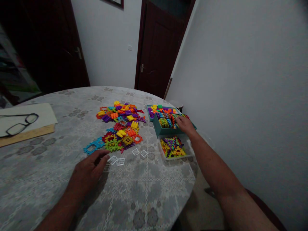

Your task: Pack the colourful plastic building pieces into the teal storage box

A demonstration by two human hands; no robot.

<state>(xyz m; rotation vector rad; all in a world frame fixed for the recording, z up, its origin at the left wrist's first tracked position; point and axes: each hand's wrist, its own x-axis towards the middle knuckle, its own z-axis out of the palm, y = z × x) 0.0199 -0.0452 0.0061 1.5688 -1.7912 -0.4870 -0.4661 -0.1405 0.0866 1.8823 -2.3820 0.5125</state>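
My left hand (90,168) hovers over the near side of the table, thumb apart from the fingers and nothing visible in it. Its fingertips come close to a green interlocking plastic piece (113,146), a blue piece (94,146) and white grid pieces (120,161). At the right, my right hand (184,124) reaches into a teal box (167,131) packed with rows of colourful interlocking pieces (166,122). Its fingers are bent together on the pieces there; what they hold, if anything, is hidden. A large loose pile of pieces (120,112) spreads across the middle of the table.
In front of the teal box stands a clear plastic tub (166,158) of mixed pieces. A shallow teal lid or tray (149,113) with yellow, orange and purple pieces lies behind it. Eyeglasses (24,124) rest on papers (49,112) at the left. A wall (240,80) borders the right.
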